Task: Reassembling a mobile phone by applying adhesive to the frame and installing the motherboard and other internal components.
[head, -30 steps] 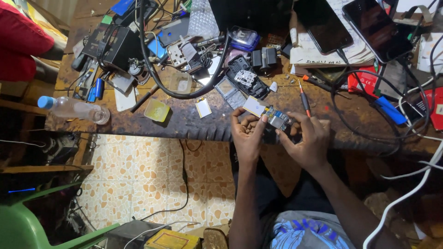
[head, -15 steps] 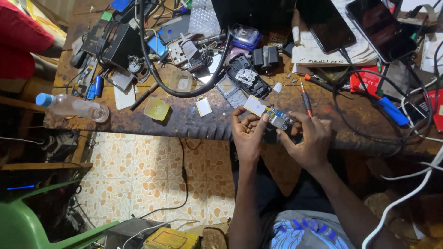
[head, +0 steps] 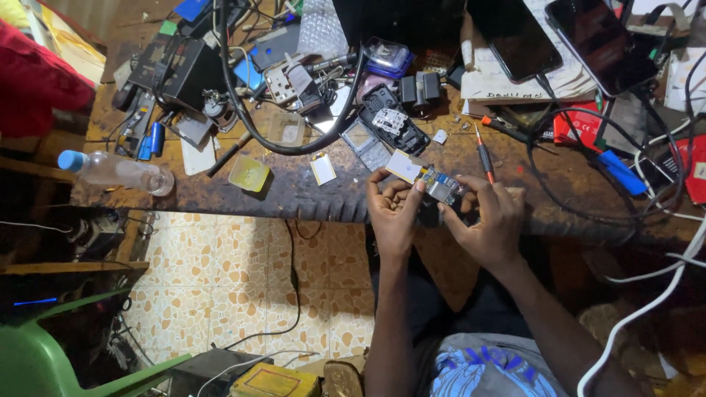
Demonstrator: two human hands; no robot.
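Both hands gripped a small opened phone board (head: 440, 187) at the near edge of the cluttered surface (head: 294, 192); the left hand (head: 395, 213) pinched its left end, thumb by a pale battery-like piece (head: 404, 165), while the right hand (head: 487, 220) clasped the right end. Held over the edge, the board could have slipped to the tiled floor (head: 220, 294) if either grip loosened; the red-handled screwdriver (head: 485, 156) lay just beside the right fingers and might have been knocked off.
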